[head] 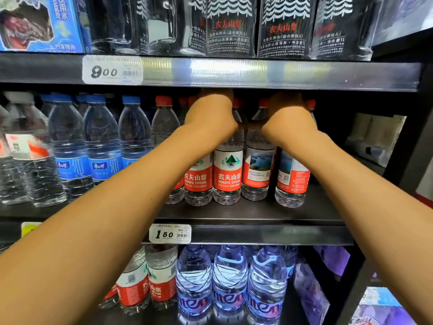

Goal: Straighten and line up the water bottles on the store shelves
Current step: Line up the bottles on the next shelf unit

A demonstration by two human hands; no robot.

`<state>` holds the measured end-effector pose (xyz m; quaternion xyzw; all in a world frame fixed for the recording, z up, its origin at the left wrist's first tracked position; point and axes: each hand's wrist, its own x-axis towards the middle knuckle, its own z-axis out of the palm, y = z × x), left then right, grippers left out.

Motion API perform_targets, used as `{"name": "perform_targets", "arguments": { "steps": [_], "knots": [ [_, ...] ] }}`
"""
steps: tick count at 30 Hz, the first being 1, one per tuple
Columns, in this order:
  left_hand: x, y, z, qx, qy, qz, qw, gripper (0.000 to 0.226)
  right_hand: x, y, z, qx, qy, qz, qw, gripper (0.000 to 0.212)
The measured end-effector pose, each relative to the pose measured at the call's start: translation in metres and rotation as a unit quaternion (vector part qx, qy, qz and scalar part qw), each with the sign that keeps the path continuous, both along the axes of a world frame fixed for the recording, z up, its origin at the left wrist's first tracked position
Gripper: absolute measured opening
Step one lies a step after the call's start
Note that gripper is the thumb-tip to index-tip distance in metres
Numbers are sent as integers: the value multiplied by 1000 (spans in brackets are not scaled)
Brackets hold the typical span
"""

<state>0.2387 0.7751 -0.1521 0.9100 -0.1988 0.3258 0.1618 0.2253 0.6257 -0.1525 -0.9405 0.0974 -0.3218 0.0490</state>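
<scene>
Store shelving in black metal fills the view, three tiers deep. Nearest, at 6 o'clock, ribbed clear-plastic bottles on the bottom shelf (257, 310). At mid-height, the middle shelf (246, 214) carries red-label bottles (227, 172) in a front row, smooth sleeves over waisted, ridged bodies; the two at 3 o'clock are turned label-back and sit unevenly. Blue-label bottles (103, 146) stand at 9 o'clock. Both hands are reached in at 12 o'clock: left hand (210, 116) and right hand (289, 116) are curled over bottle necks behind, fingers hidden, so the grasp cannot be told. Judged step: rear bottles being drawn forward; next, labels to be turned outward, gently.
</scene>
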Motion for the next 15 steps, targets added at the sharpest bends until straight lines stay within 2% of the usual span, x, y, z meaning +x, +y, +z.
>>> {"name": "perform_targets", "arguments": {
  "steps": [2,4,8,12,15],
  "knots": [
    [2,1,1,-2,3,-10,1000,25,-10,-5,1,-3,11,16,1000,33],
    [3,0,1,1,7,-18,1000,23,-19,-7,6,-3,49,25,999,37],
    [2,1,-1,-1,-6,-25,1000,39,-28,-8,15,19,106,37,994,50],
    [-1,0,-6,-27,-27,-46,998,31,-32,-2,5,-14,26,16,999,54],
    [-5,-4,-10,-38,-40,-54,997,41,-32,3,-1,-5,-23,32,999,43]
  ]
}}
